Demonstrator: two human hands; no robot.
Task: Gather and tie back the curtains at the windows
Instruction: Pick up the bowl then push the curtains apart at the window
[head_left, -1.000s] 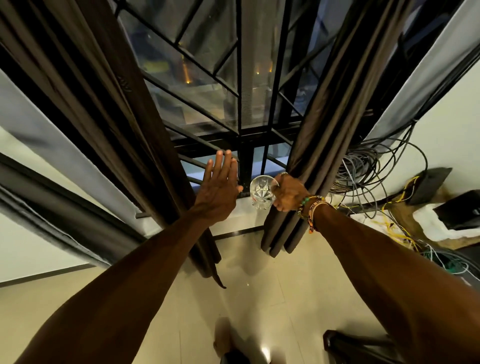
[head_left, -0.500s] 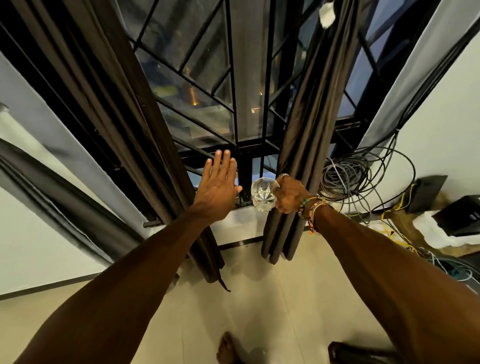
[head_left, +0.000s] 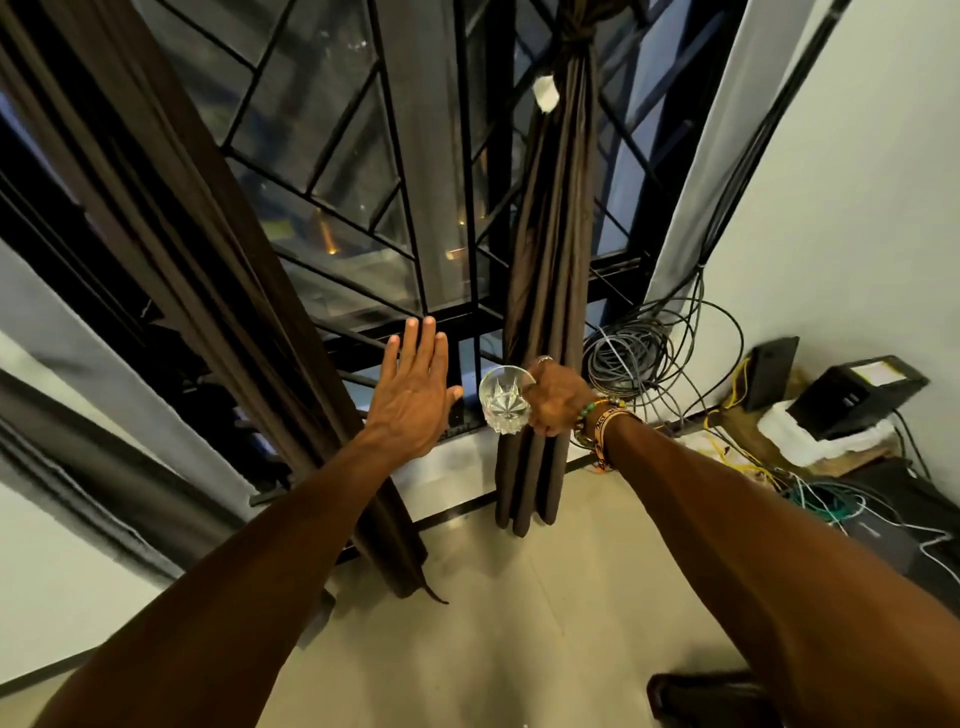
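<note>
Two dark brown curtains hang at a black-framed window. The right curtain (head_left: 550, 249) is gathered into a narrow bundle with a knot (head_left: 570, 44) near the top and a white tag beside it. The left curtain (head_left: 197, 234) hangs loose in folds down to the floor. My left hand (head_left: 413, 395) is stretched out flat, fingers straight, between the two curtains, in front of the window's lower bar. My right hand (head_left: 558, 397) grips a cut-glass tumbler (head_left: 503, 402) just in front of the gathered curtain's lower part.
Coils of grey and black cable (head_left: 639, 353) hang at the wall to the right of the window. Yellow and green wires, a black box (head_left: 857, 397) and white foam lie on the floor at the right. A dark object (head_left: 696, 699) sits at the bottom edge.
The view has tilted upward, bringing the knot and white tag on the right curtain into sight. Both hands keep their poses; my left hand has straightened a little.
</note>
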